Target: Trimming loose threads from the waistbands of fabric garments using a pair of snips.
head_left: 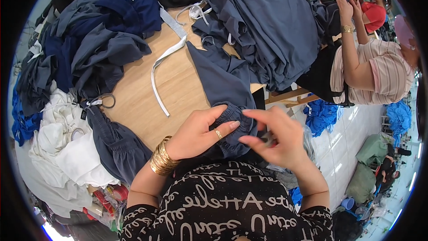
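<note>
Garment wkshop: grey clothing pile on wood tbl, co-workers nearby, blue bundles on tiled flr

Wooden table (pale), dark clothing heap, gray stack; white strip, slate garment

White strip lights are glaring at right, and the floor is gleaming. Fisheye edges are curving into black.

A pale wood worktop stands mid-room — to its right, a glossy tiled floor. Strip lights glow at far right.
</note>
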`<state>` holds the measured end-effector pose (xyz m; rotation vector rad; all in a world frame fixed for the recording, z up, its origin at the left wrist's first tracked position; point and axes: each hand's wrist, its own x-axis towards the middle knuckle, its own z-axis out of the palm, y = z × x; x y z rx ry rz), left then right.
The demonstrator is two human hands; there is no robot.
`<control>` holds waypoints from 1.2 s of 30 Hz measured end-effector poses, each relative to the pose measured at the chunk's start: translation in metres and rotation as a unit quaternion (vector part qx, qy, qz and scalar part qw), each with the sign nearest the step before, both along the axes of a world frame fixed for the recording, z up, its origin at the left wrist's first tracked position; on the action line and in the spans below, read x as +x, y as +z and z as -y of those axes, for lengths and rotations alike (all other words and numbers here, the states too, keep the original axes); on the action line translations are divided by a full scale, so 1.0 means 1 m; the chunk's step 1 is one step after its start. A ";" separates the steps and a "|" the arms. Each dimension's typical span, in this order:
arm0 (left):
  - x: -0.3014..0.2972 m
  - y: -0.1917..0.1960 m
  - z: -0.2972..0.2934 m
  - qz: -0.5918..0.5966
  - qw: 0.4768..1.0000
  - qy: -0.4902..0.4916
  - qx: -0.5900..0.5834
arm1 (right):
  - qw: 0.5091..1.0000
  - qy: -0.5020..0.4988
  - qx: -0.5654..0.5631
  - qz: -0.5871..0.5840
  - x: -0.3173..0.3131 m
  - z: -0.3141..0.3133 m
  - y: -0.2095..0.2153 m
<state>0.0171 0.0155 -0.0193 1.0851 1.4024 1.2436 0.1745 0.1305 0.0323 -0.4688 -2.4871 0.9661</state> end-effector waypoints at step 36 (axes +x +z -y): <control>-0.007 0.026 -0.001 0.050 0.988 -0.029 -0.145 | 0.985 0.077 -0.156 -0.001 0.005 -0.103 -0.049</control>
